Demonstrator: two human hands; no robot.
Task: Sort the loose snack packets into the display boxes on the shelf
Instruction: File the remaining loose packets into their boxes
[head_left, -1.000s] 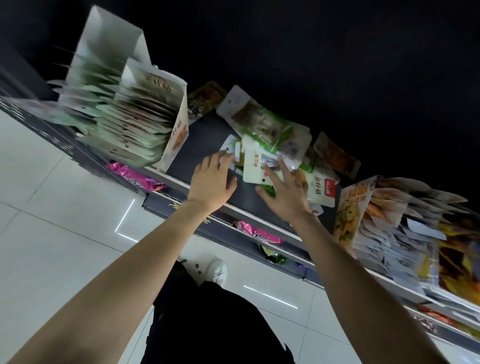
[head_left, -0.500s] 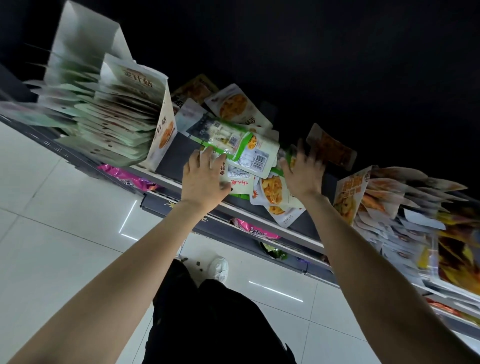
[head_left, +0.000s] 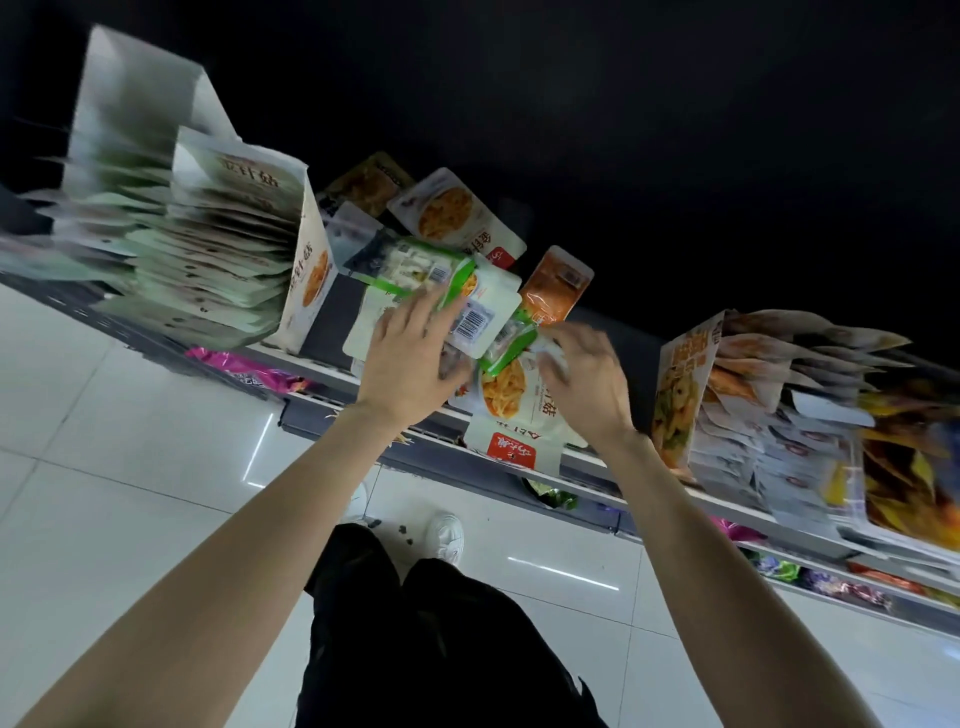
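Note:
A heap of loose snack packets (head_left: 467, 291) lies on the dark shelf (head_left: 332, 332) between two display boxes. My left hand (head_left: 415, 358) rests on the heap with fingers spread over a white packet with a barcode (head_left: 475, 322). My right hand (head_left: 587, 384) is blurred; its curled fingers touch a green-edged packet (head_left: 506, 345). A white packet with a red label (head_left: 511, 431) hangs over the shelf's front edge. The left display box (head_left: 306, 270) is full of pale green packets. The right display box (head_left: 685, 395) holds upright packets.
An orange packet (head_left: 556, 286) and two noodle-picture packets (head_left: 457, 213) lie at the back of the heap. Lower shelves hold pink bags (head_left: 239, 364) and other snacks. White floor tiles, my dark trousers and white shoes (head_left: 444, 535) are below.
Both hands have moved inward over the heap. The right hand came left and down from the back packets to the green-edged packet. Packets in the heap have shifted, and one hangs farther over the edge.

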